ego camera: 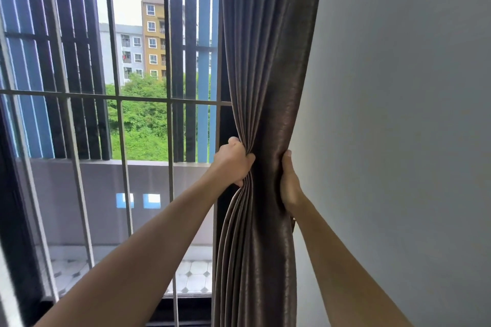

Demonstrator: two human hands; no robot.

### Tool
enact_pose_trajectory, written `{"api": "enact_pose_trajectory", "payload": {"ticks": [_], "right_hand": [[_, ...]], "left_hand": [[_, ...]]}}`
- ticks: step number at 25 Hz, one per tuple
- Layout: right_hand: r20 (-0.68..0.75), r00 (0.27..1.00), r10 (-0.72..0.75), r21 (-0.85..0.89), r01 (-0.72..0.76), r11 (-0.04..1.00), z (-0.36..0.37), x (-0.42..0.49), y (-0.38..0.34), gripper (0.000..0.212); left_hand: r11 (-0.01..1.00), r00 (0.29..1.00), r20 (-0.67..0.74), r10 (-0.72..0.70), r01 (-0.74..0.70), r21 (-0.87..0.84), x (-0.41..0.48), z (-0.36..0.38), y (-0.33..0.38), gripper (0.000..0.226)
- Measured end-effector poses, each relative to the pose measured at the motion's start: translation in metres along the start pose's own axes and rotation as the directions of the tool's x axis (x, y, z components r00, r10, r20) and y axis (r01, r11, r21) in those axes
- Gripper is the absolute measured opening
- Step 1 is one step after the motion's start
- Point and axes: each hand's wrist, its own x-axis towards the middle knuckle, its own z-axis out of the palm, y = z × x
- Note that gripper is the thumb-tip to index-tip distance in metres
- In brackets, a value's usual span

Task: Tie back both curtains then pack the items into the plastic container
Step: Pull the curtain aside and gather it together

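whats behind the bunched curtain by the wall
Between the curtain and the wall, only a small dark piece shows below the right hand. The folds cover everything else there.

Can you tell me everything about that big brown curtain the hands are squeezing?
The curtain is dark brown-grey cloth with a soft sheen and many long folds. It hangs at the right edge of the barred window, next to the plain grey wall. It is gathered into a narrow bunch at the middle and spreads wider above and below. The left hand pinches its window side and the right hand presses its wall side. No tie-back band shows around it yet.
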Motion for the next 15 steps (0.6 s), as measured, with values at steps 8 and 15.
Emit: {"api": "enact_pose_trajectory", "payload": {"ticks": [8,15], "right_hand": [[0.108,0.993,-0.048,-0.103,0.059,0.993,0.010,-0.021,0.048,0.075],[-0.158,0.982,-0.100,-0.209,0.066,0.976,0.036,-0.018,0.057,0.094]], "left_hand": [[0.972,0.947,0.264,0.181,-0.213,0.097,0.017,-0.015,0.011,0.032],[0.980,0.940,0.278,0.197,-0.198,-0.028,0.020,-0.003,0.014,0.044]]}}
